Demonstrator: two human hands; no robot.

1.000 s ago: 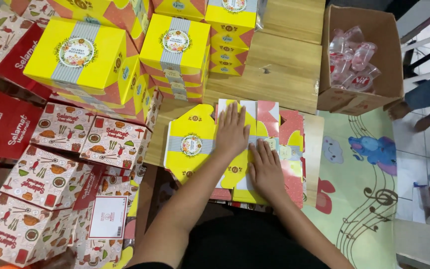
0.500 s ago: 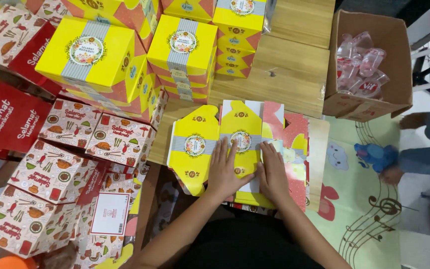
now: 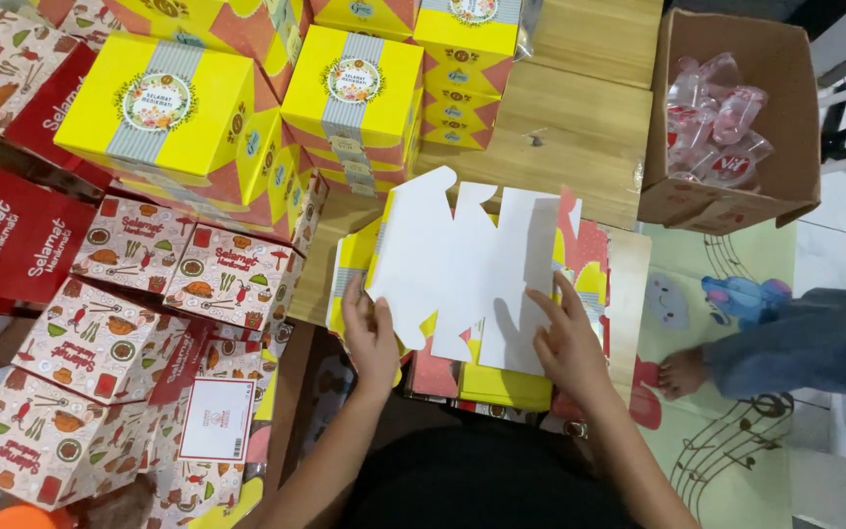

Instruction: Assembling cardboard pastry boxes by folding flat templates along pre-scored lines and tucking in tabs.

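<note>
bright, even indoor light from overhead; the flat white cardboard box blank (image 3: 472,260) glares slightly, soft hand shadows cross it, edges mildly stretched, focus sharp.

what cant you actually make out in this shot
- Head view: the printed face of the flat box blank is turned down; only its white back shows.
- The pile of flat blanks under it is mostly covered by that sheet and both hands: left hand, right hand.
- The cardboard box walls hide most of its plastic-wrapped contents.
- A nearby person's foot shows; the frame edge cuts off the rest.
</note>
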